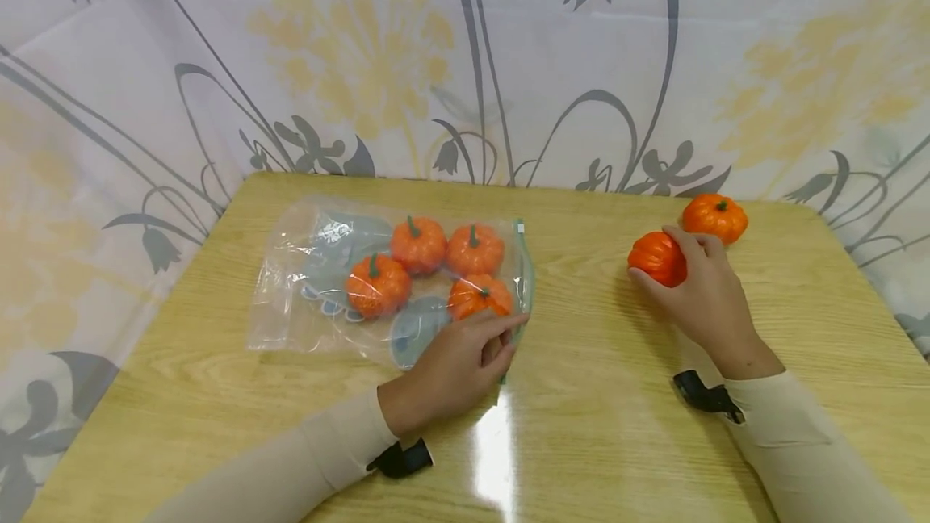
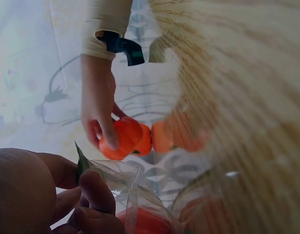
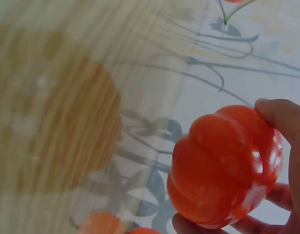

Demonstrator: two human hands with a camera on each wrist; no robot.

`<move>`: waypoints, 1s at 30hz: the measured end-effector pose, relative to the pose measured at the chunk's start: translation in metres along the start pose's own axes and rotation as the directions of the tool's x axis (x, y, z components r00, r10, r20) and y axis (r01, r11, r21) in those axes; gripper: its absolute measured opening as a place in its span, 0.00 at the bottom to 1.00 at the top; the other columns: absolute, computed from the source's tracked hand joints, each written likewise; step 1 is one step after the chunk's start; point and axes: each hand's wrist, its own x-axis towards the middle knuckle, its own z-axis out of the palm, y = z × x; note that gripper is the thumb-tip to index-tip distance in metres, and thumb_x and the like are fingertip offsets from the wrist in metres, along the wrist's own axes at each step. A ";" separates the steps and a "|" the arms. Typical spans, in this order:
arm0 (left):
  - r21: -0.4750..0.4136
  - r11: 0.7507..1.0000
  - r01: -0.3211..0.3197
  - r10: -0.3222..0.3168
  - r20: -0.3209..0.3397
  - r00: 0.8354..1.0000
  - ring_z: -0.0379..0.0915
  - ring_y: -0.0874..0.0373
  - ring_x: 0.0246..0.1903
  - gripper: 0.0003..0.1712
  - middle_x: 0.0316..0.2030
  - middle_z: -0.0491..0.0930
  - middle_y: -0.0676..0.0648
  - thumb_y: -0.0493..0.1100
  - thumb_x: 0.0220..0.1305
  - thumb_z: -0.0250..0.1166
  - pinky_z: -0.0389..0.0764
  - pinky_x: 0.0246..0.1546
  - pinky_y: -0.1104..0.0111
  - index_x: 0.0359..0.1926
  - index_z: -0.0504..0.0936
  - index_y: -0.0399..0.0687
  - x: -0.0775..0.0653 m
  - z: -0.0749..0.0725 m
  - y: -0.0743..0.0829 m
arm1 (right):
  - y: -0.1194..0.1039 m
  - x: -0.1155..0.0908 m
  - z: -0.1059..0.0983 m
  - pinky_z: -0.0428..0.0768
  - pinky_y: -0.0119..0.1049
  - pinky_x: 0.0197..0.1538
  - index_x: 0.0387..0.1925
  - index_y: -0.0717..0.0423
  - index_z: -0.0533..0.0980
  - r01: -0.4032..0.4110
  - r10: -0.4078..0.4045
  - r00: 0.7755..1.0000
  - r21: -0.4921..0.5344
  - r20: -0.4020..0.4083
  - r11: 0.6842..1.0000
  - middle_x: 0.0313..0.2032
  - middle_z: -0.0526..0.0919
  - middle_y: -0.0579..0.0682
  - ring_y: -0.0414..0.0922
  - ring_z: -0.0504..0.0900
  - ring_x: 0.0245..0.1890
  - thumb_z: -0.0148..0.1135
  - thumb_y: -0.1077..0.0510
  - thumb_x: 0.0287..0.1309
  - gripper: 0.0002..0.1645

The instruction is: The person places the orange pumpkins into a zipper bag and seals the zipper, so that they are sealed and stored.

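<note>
A clear zip bag (image 1: 279,313) with a green-edged opening (image 1: 529,265) lies on the table, holding several small orange toy pumpkins (image 1: 378,286) with green stems. My left hand (image 1: 459,367) pinches the bag's edge near the opening; the left wrist view shows the green strip (image 2: 82,163) between thumb and finger. To the right, my right hand (image 1: 708,293) grips another orange pumpkin (image 3: 223,168), its fingers spread round the ribbed sides. In the head view this pumpkin (image 1: 656,258) appears just above the tabletop.
One more orange pumpkin (image 1: 715,218) sits near the table's back right, just beyond my right hand. The wooden table (image 1: 581,426) meets a flower-printed cloth (image 1: 523,63) along its back edge. Grey-blue printed shapes (image 1: 345,253) show on the bag.
</note>
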 end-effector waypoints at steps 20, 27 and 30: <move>0.002 1.000 -0.002 0.002 -0.003 1.000 0.64 0.68 0.26 0.23 0.31 0.73 0.55 0.39 0.71 0.60 0.70 0.26 0.78 0.64 0.77 0.42 -0.001 0.000 -0.001 | -0.021 -0.004 0.012 0.72 0.19 0.41 0.74 0.56 0.56 0.003 -0.034 0.995 0.302 0.097 0.953 0.59 0.70 0.64 0.57 0.76 0.47 0.66 0.46 0.62 0.46; 0.001 1.000 0.010 -0.010 0.002 1.000 0.64 0.67 0.26 0.23 0.31 0.73 0.55 0.38 0.70 0.60 0.70 0.25 0.77 0.64 0.77 0.41 -0.001 -0.001 0.002 | -0.024 -0.007 0.016 0.73 0.24 0.45 0.74 0.54 0.58 0.005 -0.052 0.988 0.307 0.145 0.952 0.60 0.72 0.63 0.56 0.76 0.50 0.65 0.46 0.64 0.44; 0.002 1.000 0.010 -0.010 0.008 1.000 0.64 0.67 0.26 0.23 0.31 0.73 0.55 0.39 0.71 0.60 0.69 0.25 0.77 0.65 0.77 0.42 -0.001 -0.002 0.002 | -0.025 -0.009 0.017 0.74 0.22 0.44 0.72 0.55 0.61 0.009 -0.059 0.987 0.312 0.149 0.950 0.58 0.74 0.62 0.55 0.77 0.50 0.65 0.46 0.64 0.41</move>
